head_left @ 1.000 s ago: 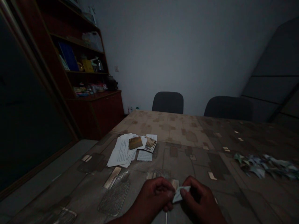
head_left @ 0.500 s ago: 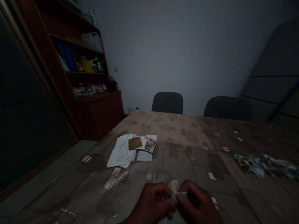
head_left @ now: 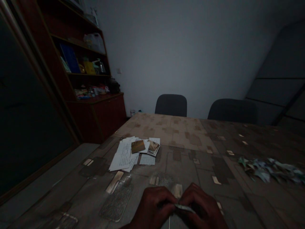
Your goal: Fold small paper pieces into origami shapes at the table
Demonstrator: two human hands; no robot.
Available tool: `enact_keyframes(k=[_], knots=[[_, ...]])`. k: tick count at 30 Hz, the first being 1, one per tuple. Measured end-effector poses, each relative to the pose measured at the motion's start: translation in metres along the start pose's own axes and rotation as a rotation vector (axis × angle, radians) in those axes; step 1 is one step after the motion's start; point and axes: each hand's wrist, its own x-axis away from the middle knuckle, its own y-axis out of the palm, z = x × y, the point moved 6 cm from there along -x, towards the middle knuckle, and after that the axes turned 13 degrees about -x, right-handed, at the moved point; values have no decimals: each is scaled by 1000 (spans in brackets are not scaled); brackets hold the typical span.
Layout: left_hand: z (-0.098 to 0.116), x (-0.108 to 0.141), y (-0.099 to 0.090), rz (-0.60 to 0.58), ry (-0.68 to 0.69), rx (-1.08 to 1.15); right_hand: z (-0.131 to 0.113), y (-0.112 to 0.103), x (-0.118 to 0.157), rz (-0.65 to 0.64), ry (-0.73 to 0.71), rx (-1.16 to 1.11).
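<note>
Low in the head view, near the table's close edge, my left hand [head_left: 156, 205] and my right hand [head_left: 201, 205] meet, fingers bent and closed. Between their fingertips they pinch a small folded strip of pale paper [head_left: 184, 208]; its print, if any, is too dark to make out. Beyond my hands to the left lie several loose printed sheets [head_left: 122, 156], with a brown picture card [head_left: 138, 146] and a small stack of picture cards [head_left: 153, 147] on top. Far to the right rests a heap of crumpled, folded papers [head_left: 269, 170], greenish and white.
A patterned cloth covers the table [head_left: 181, 130]. Two dark chairs [head_left: 171, 105] stand at its far side against a pale wall. On the left is a red-brown shelf cabinet [head_left: 108, 109] holding a kettle [head_left: 102, 66], a blue folder [head_left: 70, 58] and jugs.
My fingers have shifted on the paper strip, and it now tilts down toward the right. Both hands have turned so their backs show more. The sheets, cards and heap have not moved.
</note>
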Motion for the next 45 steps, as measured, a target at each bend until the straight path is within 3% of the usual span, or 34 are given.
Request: enact_keyframes(k=[6, 10, 13, 16, 20, 24, 29, 35, 41, 45], knots=[[1, -2, -4, 23, 4, -70, 1, -2, -1, 41, 13, 47], [7, -4, -8, 24, 61, -67, -9, -4, -2, 38, -91, 56], [-2, -3, -6, 46, -40, -24, -16, -7, -3, 69, -198, 80], [-23, 1, 4, 102, -287, 262, -21, -9, -4, 76, -299, 110], [-32, 0, 29, -47, -418, 724, -23, -8, -3, 38, -367, 139], [-26, -1, 36, -157, -413, 846, -25, -7, -3, 20, -396, 173], [-26, 1, 36, -152, -432, 848, -26, -6, -3, 0, -408, 203], [-28, 2, 36, -105, -499, 757, -18, -8, 0, 22, -302, 170], [-25, 0, 21, 14, -517, 704, 24, -10, 8, 154, 255, -105], [-29, 2, 18, 65, -518, 630, 33, 3, 9, 82, 343, -268]])
